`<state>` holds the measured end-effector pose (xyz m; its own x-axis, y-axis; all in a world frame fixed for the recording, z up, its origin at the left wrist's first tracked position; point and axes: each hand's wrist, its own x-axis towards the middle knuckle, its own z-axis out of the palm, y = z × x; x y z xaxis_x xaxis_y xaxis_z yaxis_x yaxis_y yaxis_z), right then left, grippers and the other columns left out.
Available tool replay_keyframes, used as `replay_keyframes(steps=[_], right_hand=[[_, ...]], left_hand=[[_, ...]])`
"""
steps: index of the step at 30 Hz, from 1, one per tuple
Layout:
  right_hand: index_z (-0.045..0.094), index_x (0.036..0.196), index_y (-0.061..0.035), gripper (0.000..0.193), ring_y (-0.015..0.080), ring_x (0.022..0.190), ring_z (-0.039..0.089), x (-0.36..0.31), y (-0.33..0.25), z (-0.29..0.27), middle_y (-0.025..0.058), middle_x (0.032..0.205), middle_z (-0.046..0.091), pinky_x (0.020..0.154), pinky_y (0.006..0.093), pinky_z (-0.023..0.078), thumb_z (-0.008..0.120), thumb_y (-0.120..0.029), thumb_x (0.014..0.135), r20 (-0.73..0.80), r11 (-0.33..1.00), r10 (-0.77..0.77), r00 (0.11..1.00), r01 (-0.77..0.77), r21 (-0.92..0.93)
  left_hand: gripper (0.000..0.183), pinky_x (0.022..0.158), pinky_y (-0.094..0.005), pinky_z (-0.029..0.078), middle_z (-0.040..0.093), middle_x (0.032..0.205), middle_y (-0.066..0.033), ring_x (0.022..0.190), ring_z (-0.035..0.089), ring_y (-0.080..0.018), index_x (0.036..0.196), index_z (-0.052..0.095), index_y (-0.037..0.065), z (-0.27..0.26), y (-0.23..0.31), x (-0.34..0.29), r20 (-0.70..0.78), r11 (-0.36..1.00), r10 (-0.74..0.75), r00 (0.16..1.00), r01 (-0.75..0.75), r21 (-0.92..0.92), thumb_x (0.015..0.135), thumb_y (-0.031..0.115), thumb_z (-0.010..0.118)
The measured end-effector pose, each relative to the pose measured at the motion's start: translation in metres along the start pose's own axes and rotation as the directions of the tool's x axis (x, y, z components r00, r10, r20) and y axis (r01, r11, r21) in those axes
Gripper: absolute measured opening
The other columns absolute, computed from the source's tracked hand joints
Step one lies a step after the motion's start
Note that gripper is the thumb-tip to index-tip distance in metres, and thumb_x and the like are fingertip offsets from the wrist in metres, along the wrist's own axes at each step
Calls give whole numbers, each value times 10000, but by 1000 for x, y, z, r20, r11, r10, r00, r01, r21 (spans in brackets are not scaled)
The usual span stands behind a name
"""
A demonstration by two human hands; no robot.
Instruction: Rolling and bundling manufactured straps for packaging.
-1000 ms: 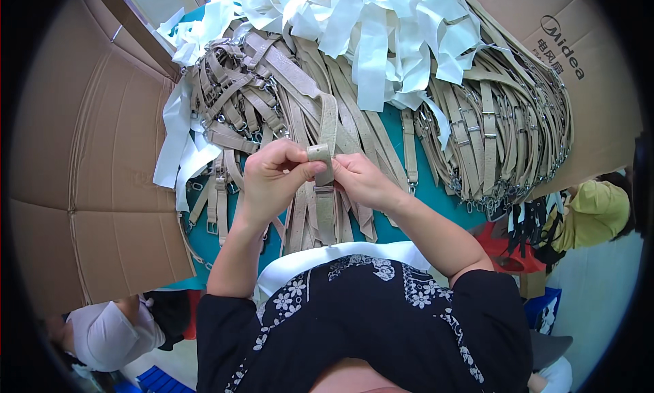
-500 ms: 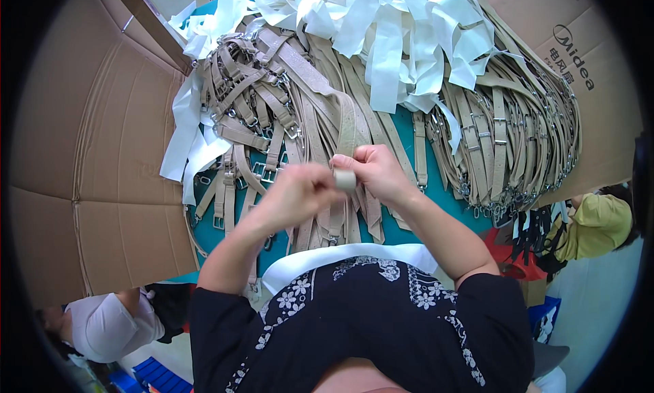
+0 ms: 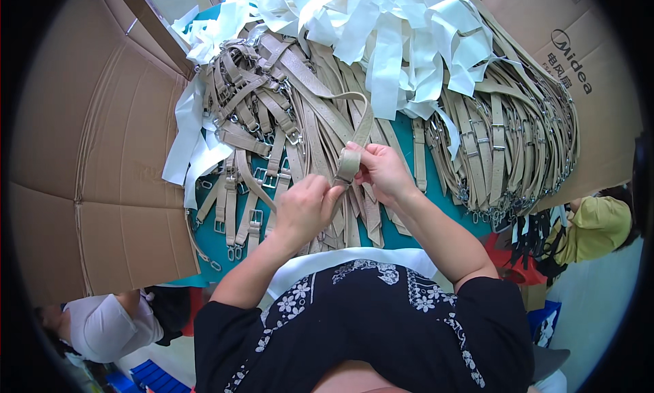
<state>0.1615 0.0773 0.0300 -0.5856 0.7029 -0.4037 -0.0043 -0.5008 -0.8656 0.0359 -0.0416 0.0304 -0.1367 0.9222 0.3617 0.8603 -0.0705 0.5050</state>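
Observation:
A beige strap (image 3: 364, 114) rises in a loop from the pile, and its near end is curled into a ring between my hands. My right hand (image 3: 387, 169) pinches the curled end from the right, thumb on top. Closed just to its left, my left hand (image 3: 304, 203) grips the lower tip of the same strap; its fingertips are partly hidden. Under both hands lies a bunch of long beige straps (image 3: 317, 131). Left of them is a tangle of beige straps with metal buckles (image 3: 252, 97).
White fabric strips (image 3: 388, 39) lie heaped at the far side. A thick bundle of buckled straps (image 3: 504, 134) fills the right of the teal table (image 3: 403, 137). Cardboard (image 3: 116, 175) stands at the left, more (image 3: 586, 120) at the right. Other people (image 3: 109, 328) are at both sides.
My left hand has moved slightly down and is no longer blurred. The strap's curl has opened into a larger ring, and the strap behind it now bows up to the right.

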Motion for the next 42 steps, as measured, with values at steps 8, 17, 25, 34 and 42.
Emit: replay_keyframes(steps=[8,17,25,34,42], right_hand=[[596,801,-57,218,61,569,517,7,10,-1,-7,683,575,526,219,419,575,-265,863,-65,992,-90,994,96,83],[580,803,-49,252,67,525,512,14,2,-21,-3,659,548,497,218,431,510,-272,899,-137,975,-220,966,221,-5],[509,806,-41,284,113,500,525,-87,-83,-38,43,631,508,478,259,425,494,-312,888,267,574,192,944,113,-811],[537,1086,18,363,132,950,523,-165,-198,-179,87,1017,583,836,231,386,622,5,734,-98,204,-770,630,98,-974],[572,1119,-57,299,179,956,561,-89,-259,-256,78,1012,595,848,268,410,569,-179,846,229,-368,-927,296,-606,-705]], left_hand=[[228,468,-381,403,510,573,-121,504,528,-297,621,513,35,22,14,-17,88,975,54,995,-34,-219,796,160,589],[262,486,-317,402,517,520,-97,486,529,-156,615,551,-11,-5,14,-14,698,824,163,697,293,-485,803,171,568],[361,795,-344,479,555,964,-136,871,572,-259,1053,470,-53,26,-53,142,614,-650,-225,757,353,-673,918,281,440],[354,774,-491,515,452,1069,-272,878,563,-380,1209,219,-92,0,-77,428,136,-294,-373,918,22,-956,870,3,248],[573,752,-370,472,530,1073,-146,914,559,-230,1242,421,29,-24,-23,491,374,959,8,927,99,-266,855,446,490]])
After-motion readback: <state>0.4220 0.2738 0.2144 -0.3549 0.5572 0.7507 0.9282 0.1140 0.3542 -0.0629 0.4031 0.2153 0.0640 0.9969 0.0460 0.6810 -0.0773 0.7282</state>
